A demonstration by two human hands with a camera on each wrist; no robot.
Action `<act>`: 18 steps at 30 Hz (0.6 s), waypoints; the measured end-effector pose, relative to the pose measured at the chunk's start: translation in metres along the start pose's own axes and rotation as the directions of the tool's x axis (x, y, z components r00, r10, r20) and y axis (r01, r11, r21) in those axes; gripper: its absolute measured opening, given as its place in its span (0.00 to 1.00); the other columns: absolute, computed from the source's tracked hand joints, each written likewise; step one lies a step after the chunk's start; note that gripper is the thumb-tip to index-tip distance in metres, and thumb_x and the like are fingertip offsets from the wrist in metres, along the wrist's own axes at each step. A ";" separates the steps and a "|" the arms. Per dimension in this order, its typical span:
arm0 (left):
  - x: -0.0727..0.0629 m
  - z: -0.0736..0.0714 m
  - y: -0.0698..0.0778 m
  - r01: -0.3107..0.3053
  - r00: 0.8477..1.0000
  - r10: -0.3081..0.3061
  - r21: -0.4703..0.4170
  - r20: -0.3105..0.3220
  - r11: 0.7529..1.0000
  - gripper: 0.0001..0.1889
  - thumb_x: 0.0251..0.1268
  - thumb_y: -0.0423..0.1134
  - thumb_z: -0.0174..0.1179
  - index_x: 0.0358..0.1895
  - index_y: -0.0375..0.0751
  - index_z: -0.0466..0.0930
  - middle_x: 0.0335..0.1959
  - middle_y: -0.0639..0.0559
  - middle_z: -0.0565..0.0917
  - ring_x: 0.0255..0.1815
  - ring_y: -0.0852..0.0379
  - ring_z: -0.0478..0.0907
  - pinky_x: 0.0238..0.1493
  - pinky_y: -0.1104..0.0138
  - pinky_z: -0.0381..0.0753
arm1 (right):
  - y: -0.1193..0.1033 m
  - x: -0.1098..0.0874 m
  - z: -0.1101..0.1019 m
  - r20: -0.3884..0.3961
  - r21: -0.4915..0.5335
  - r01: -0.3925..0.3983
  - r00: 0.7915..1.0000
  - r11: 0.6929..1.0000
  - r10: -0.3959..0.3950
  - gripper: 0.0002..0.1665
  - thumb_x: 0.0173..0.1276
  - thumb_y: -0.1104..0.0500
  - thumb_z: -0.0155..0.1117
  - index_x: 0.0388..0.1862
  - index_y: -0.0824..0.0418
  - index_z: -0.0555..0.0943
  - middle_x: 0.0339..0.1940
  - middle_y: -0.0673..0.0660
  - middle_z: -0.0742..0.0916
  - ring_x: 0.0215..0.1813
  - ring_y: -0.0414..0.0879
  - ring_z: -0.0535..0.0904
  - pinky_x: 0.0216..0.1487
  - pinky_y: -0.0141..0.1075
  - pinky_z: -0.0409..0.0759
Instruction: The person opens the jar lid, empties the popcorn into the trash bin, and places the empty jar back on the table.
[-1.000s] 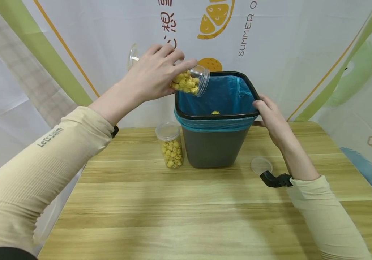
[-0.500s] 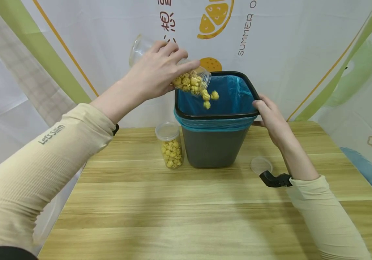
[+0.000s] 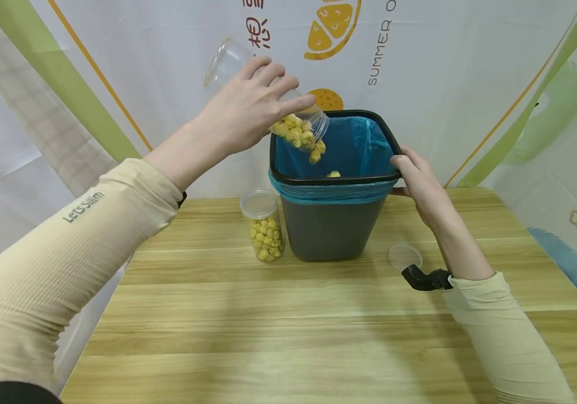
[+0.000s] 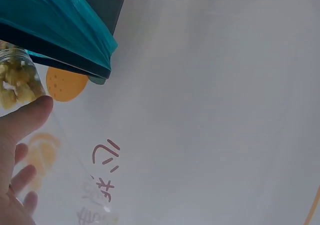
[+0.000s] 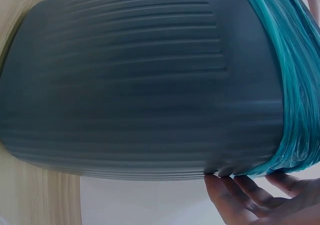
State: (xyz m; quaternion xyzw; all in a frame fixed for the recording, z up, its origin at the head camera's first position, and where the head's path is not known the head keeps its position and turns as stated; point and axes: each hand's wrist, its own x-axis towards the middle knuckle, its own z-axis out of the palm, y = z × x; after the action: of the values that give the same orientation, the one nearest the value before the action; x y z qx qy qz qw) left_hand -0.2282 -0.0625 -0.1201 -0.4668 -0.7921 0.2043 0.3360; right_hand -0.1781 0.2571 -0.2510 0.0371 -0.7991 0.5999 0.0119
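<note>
My left hand grips a clear plastic jar, tilted mouth-down over the left rim of a grey trash can. Yellow popcorn is bunched near the jar's mouth, and a few pieces spill from it. A blue bag lines the can, its edge folded over the outside under a black rim. On the right, my right hand holds the can's rim, thumb on top. In the right wrist view its fingers reach against the can's side, just below the bag's edge.
A second, lidded jar of popcorn stands upright beside the can's left side. A loose clear lid lies on the wooden table to the right. Behind the can hangs a printed white curtain.
My left hand has raised the jar's base, tipping it more steeply. Popcorn that was held inside has started falling into the can. The right hand stays on the rim.
</note>
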 end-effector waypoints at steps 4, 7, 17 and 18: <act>0.001 -0.001 0.001 -0.014 1.000 0.013 0.052 0.010 0.999 0.30 0.69 0.24 0.57 0.71 0.51 0.71 0.62 0.40 0.79 0.63 0.38 0.71 0.76 0.49 0.64 | 0.000 0.001 0.001 -0.005 -0.001 -0.001 1.000 1.000 0.001 0.32 0.79 0.43 0.38 0.77 0.52 0.64 0.76 0.59 0.68 0.73 0.52 0.67 0.75 0.61 0.69; 0.003 -0.002 0.003 -0.034 0.999 0.030 0.102 0.036 0.994 0.33 0.67 0.23 0.60 0.73 0.52 0.69 0.64 0.40 0.77 0.67 0.39 0.70 0.79 0.49 0.61 | 0.000 0.001 0.001 -0.007 -0.001 -0.002 1.000 1.000 0.002 0.32 0.79 0.43 0.38 0.76 0.53 0.64 0.75 0.59 0.69 0.72 0.51 0.68 0.75 0.61 0.69; 0.011 -0.003 0.008 -0.139 0.986 0.105 0.289 0.132 0.947 0.45 0.59 0.29 0.71 0.79 0.56 0.62 0.70 0.42 0.72 0.73 0.41 0.66 0.83 0.50 0.55 | 0.001 0.001 0.000 -0.010 -0.001 -0.005 1.000 1.000 0.005 0.32 0.79 0.43 0.38 0.75 0.53 0.64 0.74 0.58 0.69 0.72 0.51 0.68 0.75 0.61 0.69; 0.011 -0.003 0.009 -0.142 0.986 0.109 0.292 0.129 0.946 0.45 0.59 0.29 0.71 0.78 0.56 0.62 0.70 0.42 0.72 0.72 0.41 0.66 0.83 0.50 0.55 | 0.001 0.001 0.000 -0.011 -0.002 -0.004 1.000 1.000 0.004 0.32 0.79 0.43 0.38 0.76 0.53 0.64 0.74 0.58 0.69 0.72 0.51 0.68 0.75 0.61 0.69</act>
State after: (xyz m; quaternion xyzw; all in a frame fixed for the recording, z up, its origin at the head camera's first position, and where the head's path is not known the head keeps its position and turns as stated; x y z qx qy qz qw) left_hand -0.2247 -0.0485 -0.1196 -0.4478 -0.7380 0.3689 0.3445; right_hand -0.1793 0.2576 -0.2520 0.0321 -0.7996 0.5994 0.0150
